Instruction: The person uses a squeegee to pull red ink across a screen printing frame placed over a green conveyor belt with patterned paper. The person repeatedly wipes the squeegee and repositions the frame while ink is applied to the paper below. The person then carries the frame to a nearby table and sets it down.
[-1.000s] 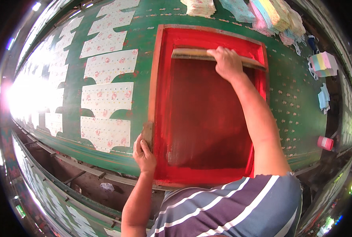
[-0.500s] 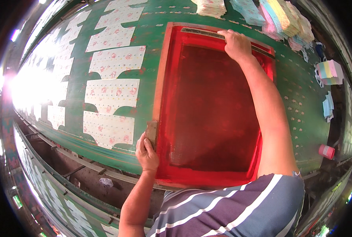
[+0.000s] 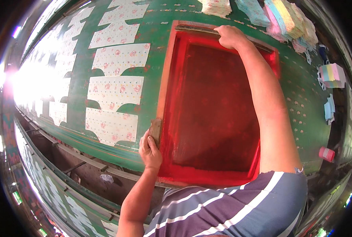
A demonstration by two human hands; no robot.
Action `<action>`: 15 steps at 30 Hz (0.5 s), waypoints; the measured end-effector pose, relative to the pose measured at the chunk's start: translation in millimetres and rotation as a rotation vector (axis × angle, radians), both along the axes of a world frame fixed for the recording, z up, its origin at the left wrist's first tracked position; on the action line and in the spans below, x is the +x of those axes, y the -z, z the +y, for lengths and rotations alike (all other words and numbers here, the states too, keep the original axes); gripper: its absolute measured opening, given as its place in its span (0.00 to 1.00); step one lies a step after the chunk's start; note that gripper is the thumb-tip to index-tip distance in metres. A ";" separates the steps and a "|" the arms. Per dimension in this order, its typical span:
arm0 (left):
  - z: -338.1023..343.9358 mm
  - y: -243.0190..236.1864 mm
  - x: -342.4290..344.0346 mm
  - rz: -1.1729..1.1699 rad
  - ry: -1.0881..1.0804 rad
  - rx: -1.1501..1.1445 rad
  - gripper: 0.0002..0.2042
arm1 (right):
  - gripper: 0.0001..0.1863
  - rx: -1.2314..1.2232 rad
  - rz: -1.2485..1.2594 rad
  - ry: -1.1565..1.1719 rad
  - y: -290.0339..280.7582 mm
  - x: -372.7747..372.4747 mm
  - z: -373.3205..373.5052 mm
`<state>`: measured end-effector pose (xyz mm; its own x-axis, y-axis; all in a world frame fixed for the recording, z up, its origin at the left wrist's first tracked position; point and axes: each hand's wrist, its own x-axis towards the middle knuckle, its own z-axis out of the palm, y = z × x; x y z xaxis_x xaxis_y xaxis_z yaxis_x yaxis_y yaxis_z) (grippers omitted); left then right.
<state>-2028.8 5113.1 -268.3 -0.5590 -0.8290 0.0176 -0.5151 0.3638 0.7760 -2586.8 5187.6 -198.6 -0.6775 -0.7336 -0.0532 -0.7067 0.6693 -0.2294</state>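
A screen printing frame (image 3: 167,79) with a red-smeared border and a dark red mesh (image 3: 215,106) lies flat on the green table (image 3: 152,59). My right hand (image 3: 232,37) reaches across to its far end, fingers closed over a long squeegee (image 3: 195,29) that lies along the far inner edge. Part of the squeegee is hidden behind that hand and forearm. By the near left side of the frame, my left hand (image 3: 150,150) grips a worn wooden block (image 3: 155,130) attached to the frame's edge.
Rows of pale printed fabric pieces (image 3: 114,92) lie to the left. Stacks of coloured cloth (image 3: 282,19) stand at the far right, with a pastel bundle (image 3: 331,75), a blue cloth (image 3: 329,108) and a pink container (image 3: 326,154) along the right edge. A trough (image 3: 89,172) runs beside the table's near side.
My right hand and the squeegee have shifted slightly to the far edge of the frame, and the squeegee's tilt has changed. My left hand keeps its grip. The whole view has shifted a little.
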 end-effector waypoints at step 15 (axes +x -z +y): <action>-6.5 4.2 1.0 0.225 0.045 0.018 0.24 | 0.25 0.092 -0.134 -0.253 -23.7 254.3 109.5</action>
